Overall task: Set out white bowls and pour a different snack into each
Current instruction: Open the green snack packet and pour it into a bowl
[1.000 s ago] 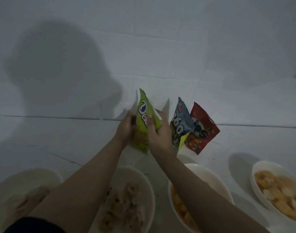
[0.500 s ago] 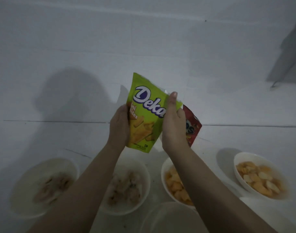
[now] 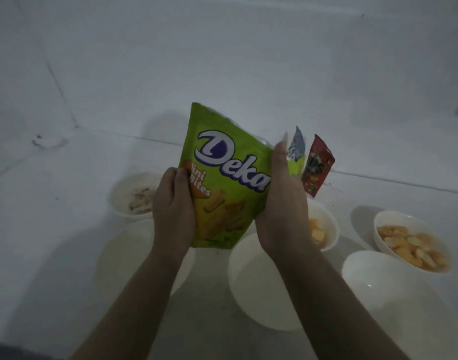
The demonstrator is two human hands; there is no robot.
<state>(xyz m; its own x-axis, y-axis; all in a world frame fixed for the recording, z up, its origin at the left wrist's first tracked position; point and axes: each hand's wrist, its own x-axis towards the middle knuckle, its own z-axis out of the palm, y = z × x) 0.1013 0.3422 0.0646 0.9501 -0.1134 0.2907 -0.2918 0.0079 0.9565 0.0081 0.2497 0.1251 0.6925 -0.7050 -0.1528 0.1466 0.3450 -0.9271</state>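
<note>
Both hands have the green Deka pouch (image 3: 222, 183) between them, held upright and off the floor at the centre of the view. The left hand (image 3: 174, 211) grips the pouch's left edge, thumb curled over the front by the printed words. The right hand (image 3: 282, 206) is pressed along the right edge with its fingers (image 3: 279, 157) fairly straight; the light is dim, so I can't say for sure whether the thumb wraps round behind.

The top of the pouch looks unopened to me, so I'd judge this the step of readying the next snack for pouring. The next move calls for tearing or pulling the top apart, then tipping it over a bowl that has nothing in it.

At five o'clock from the pouch, partly under the right forearm, sits an empty white bowl (image 3: 251, 289), with another empty bowl (image 3: 378, 276) at about four. A third pale bowl (image 3: 126, 255) at seven looks empty too. Filled ones: a bowl of pale pieces (image 3: 134, 196) at nine, a bowl of orange snacks (image 3: 324, 227) at three and a bowl of round crackers (image 3: 415, 240) beyond it. At one to two o'clock, a blue packet (image 3: 296, 149) and a red packet (image 3: 317, 167) stand against the wall.
</note>
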